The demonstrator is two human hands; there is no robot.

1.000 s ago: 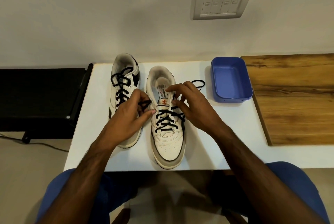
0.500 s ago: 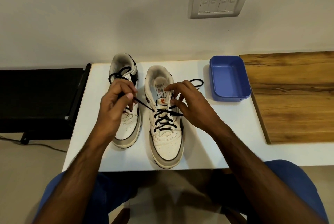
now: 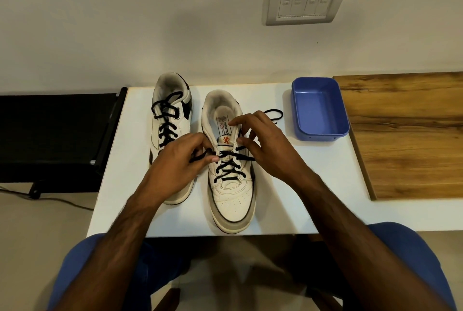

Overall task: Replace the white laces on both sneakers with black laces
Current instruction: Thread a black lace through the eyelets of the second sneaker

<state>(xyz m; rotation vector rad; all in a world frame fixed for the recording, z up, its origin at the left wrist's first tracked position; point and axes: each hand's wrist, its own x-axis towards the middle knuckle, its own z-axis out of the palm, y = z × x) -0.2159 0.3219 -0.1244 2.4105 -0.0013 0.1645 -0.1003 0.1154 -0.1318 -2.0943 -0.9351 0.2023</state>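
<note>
Pinching the loose end of the black lace [image 3: 200, 156], the left hand [image 3: 175, 167] has come back in against the left eyelets of the near sneaker [image 3: 231, 172], after drawing that end out over the far sneaker [image 3: 171, 135] half a second ago. That pull looks to have taken up the slack, so the next eyelet on this side seems to be the step in hand. Across the tongue, the right hand [image 3: 265, 150] has its fingers curled at the upper right eyelets, steadying the flap and seemingly gripping the lace there; it has hardly shifted. Beyond its fingertips the other lace end [image 3: 274, 115] lies looped on the table [image 3: 288, 200], touching nothing else.

Past the left hand's knuckles, the far sneaker is already laced in black. No white lace shows anywhere. Further out from the right hand sits a blue tray [image 3: 320, 132], with a wooden board [image 3: 406, 135] beyond it. Neither crowds the work; only the left hand's own fingers hide the eyelet it is aiming for.
</note>
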